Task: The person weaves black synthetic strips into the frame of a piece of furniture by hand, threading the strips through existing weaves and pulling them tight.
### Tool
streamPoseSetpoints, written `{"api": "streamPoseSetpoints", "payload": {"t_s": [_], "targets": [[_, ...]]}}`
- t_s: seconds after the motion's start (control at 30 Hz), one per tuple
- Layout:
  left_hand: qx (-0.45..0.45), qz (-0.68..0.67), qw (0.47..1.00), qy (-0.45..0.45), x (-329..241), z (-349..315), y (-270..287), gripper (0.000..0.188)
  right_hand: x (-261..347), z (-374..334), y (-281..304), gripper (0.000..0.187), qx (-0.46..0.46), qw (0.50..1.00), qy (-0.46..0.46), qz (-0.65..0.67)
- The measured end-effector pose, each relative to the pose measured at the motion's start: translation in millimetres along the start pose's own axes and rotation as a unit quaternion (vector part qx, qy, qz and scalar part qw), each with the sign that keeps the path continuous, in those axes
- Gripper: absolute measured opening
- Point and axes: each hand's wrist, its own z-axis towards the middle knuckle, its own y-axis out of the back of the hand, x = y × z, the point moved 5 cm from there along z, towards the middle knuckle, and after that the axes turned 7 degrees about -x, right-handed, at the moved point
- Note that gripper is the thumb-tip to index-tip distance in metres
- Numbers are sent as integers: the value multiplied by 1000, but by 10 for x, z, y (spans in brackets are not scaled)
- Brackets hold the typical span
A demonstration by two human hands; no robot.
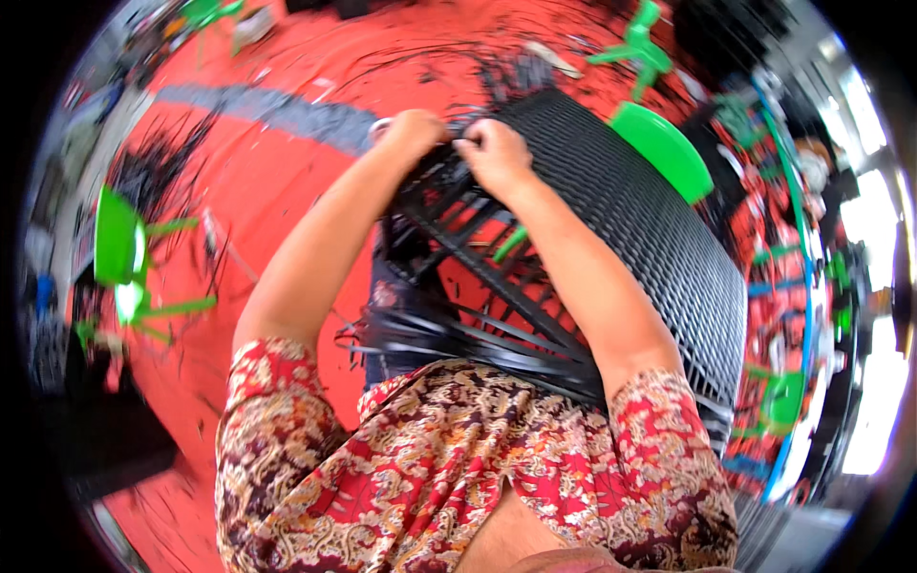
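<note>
Black wicker furniture (621, 181) with a tightly woven panel slants from the upper middle down to the right. Its dark open frame (478, 258) faces me. At the panel's upper left corner, my left hand (417, 134) is closed with its fingers curled around a thin black weaving strip. Close beside it, my right hand (497, 158) pinches at the same corner, thumb and fingers together on dark strip material. Blur and the curled fingers hide the exact grip. A bundle of loose black strips (439, 334) lies across my lap, below my forearms.
Green plastic chairs stand around: one at left (119, 239), one behind the panel (664, 148), another at far top (640, 48). Black strip scraps (158, 167) litter the red floor covering (277, 191), which has a grey patch (287, 110). Cluttered racks line the right side.
</note>
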Motion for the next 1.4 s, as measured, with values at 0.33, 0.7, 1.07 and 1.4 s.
{"api": "streamPoseSetpoints", "payload": {"t_s": [0.33,0.7,1.07,1.4], "targets": [[-160,142,976,37,1176,269,256,11,981,-1772,1254,14,42,931,360,-50],[-16,-463,810,359,2843,-668,-156,22,271,-2847,3027,10,-72,986,-35,-147],[34,-521,669,529,1285,-565,-34,20,-762,-3455,3602,22,-86,940,-210,-256],[-151,-480,693,517,2333,-807,339,19,-618,-3577,3455,9,-138,927,-201,-284]]}}
